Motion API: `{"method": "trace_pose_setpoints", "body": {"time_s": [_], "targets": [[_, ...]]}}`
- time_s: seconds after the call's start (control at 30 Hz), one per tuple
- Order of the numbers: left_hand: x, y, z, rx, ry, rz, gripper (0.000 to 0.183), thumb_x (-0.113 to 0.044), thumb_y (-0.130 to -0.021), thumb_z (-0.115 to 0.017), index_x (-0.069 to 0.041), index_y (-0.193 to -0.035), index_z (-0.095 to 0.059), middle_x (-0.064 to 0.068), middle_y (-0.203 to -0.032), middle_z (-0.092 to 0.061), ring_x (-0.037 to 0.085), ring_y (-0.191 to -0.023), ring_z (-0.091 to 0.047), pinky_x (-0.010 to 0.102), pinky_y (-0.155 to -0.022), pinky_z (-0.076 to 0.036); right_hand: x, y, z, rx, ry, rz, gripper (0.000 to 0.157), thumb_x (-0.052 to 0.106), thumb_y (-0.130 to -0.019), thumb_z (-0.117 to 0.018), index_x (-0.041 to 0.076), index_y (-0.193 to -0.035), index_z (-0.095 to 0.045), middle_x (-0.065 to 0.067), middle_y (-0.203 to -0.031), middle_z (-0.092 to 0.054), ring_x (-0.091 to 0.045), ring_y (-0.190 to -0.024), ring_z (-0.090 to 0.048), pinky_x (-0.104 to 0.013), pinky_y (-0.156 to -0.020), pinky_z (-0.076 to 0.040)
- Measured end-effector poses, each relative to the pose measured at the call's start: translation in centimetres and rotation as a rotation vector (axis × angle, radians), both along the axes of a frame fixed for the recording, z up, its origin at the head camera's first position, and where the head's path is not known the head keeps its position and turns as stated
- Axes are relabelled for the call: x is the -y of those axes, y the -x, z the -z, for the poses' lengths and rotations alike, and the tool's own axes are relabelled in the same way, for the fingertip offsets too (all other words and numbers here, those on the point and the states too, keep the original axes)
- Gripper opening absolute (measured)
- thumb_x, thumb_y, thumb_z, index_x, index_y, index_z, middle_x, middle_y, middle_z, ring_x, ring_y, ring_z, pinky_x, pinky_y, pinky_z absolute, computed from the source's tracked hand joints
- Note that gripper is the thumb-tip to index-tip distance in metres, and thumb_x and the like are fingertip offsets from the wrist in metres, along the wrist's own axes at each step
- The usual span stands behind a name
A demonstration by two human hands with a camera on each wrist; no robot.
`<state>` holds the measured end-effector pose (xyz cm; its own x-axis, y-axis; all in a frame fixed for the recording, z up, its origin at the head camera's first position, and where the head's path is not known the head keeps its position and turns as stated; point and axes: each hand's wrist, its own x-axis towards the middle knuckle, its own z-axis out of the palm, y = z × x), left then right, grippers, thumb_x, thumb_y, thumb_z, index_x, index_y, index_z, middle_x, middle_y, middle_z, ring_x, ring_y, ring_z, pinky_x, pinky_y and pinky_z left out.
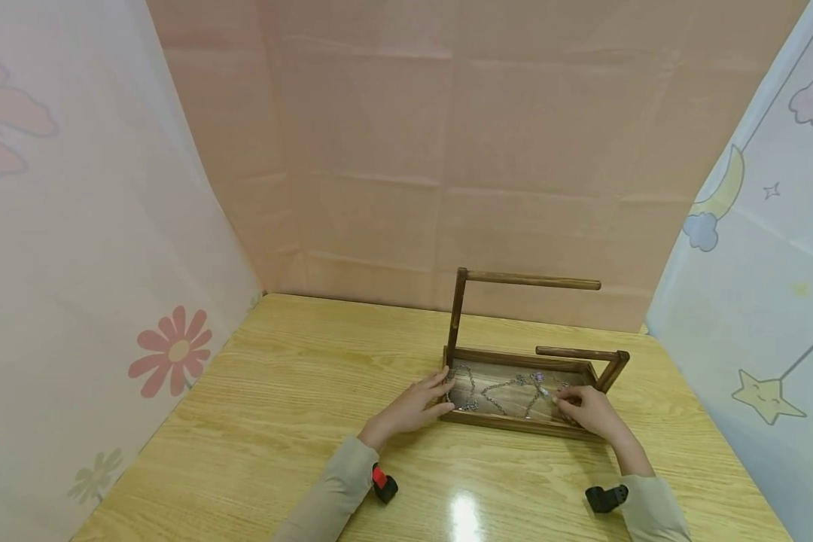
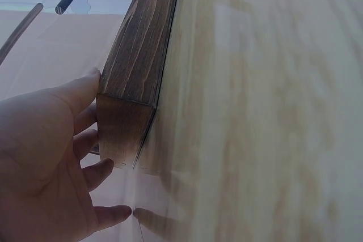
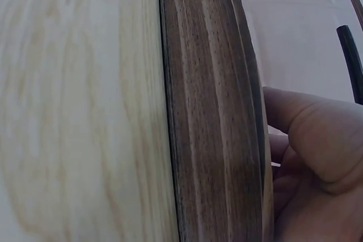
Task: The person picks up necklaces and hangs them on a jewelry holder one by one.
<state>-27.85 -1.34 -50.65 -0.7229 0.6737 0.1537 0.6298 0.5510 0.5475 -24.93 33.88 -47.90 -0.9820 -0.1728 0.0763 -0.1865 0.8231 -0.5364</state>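
Observation:
A dark brown wooden tray (image 1: 508,423) with raised sides and posts bearing horizontal bars stands on the table. Inside it lie several thin metal chains (image 1: 493,399), spread in loops and zigzags, one beside a small purple charm (image 1: 538,376). My left hand (image 1: 416,403) is at the tray's left end, thumb touching its top edge and fingers spread along the end wall (image 2: 122,126). My right hand (image 1: 586,410) reaches over the front wall (image 3: 212,117) into the right end, thumb and fingers bent together beside a small pale piece (image 1: 544,391). I cannot tell whether they pinch it.
The upper bar (image 1: 531,281) juts right from the tall left post (image 1: 457,312); a lower bar (image 1: 576,353) juts left from the right post. Both overhang the tray's back. Light wood table (image 1: 298,391) surrounds the tray, with a pinkish cloth (image 1: 379,188) behind it.

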Motion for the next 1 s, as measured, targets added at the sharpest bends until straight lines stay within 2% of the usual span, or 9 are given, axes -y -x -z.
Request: {"method": "trace_pose_setpoints", "body": {"time_s": [0.33, 0.47, 0.63, 0.77, 1.0], "targets": [[-0.1, 0.0, 0.0, -0.003, 0.002, -0.001, 0.056, -0.044, -0.091, -0.037, -0.016, -0.139, -0.026, 0.002, -0.147, -0.011, 0.029, -0.132, -0.014, 0.056, -0.100, -0.019, -0.3, 0.0, 0.0, -0.022, -0.012, 0.005, 0.027, 0.017, -0.088, -0.051, -0.005, -0.101, -0.060, -0.013, -0.089, -0.062, -0.023, -0.075, -0.058, -0.034, -0.059, -0.047], [0.0, 0.0, 0.1, -0.010, 0.007, -0.001, 0.056, -0.044, -0.091, -0.036, -0.016, -0.139, -0.025, 0.002, -0.147, -0.011, 0.029, -0.132, -0.014, 0.055, -0.100, -0.020, -0.4, 0.2, -0.1, -0.045, 0.007, 0.009, 0.027, 0.017, -0.089, -0.050, -0.005, -0.101, -0.060, -0.012, -0.087, -0.063, -0.021, -0.073, -0.058, -0.032, -0.058, -0.046], [-0.1, 0.1, 0.0, -0.013, 0.006, 0.006, 0.056, -0.044, -0.092, -0.036, -0.016, -0.139, -0.026, 0.002, -0.147, -0.010, 0.029, -0.132, -0.014, 0.054, -0.100, -0.020, -0.6, 0.2, -0.5, -0.035, 0.062, -0.010, 0.028, 0.019, -0.089, -0.050, -0.003, -0.102, -0.060, -0.009, -0.083, -0.064, -0.018, -0.071, -0.058, -0.030, -0.057, -0.045], [0.0, 0.1, 0.0, -0.007, 0.004, 0.007, 0.056, -0.044, -0.091, -0.036, -0.016, -0.139, -0.026, 0.003, -0.147, -0.011, 0.030, -0.132, -0.014, 0.055, -0.100, -0.020, -0.9, 0.1, -0.8, -0.016, 0.105, -0.028, 0.030, 0.023, -0.090, -0.050, -0.001, -0.104, -0.059, -0.008, -0.085, -0.065, -0.017, -0.076, -0.059, -0.031, -0.063, -0.047], [-0.1, 0.0, 0.0, -0.008, 0.014, -0.003, 0.056, -0.044, -0.091, -0.036, -0.016, -0.139, -0.026, 0.003, -0.147, -0.011, 0.029, -0.132, -0.014, 0.054, -0.100, -0.021, -1.3, 0.0, -1.0, 0.046, 0.256, -0.096, 0.035, 0.023, -0.091, -0.047, -0.006, -0.110, -0.054, -0.017, -0.091, -0.063, -0.017, -0.075, -0.061, -0.028, -0.057, -0.048]]}}
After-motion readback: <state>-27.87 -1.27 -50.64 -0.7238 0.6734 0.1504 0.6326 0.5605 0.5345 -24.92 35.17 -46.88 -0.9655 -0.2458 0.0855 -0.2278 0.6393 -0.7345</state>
